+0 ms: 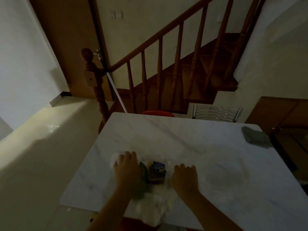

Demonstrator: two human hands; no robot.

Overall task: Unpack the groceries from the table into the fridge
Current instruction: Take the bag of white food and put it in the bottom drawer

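Note:
A white plastic grocery bag lies on the white marble table near its front edge. Inside its open mouth I see a blue carton and a green item beside it. My left hand rests on the bag's left side, fingers curled over the plastic. On the bag's right side lies my right hand, fingers also bent onto the plastic. The light is dim and the image blurred, so the grip itself is unclear. The fridge is out of view.
A grey folded cloth lies at the table's far right edge. Behind the table stand a red chair and a metal-backed chair. A wooden staircase with a banister rises beyond. Open floor lies to the left.

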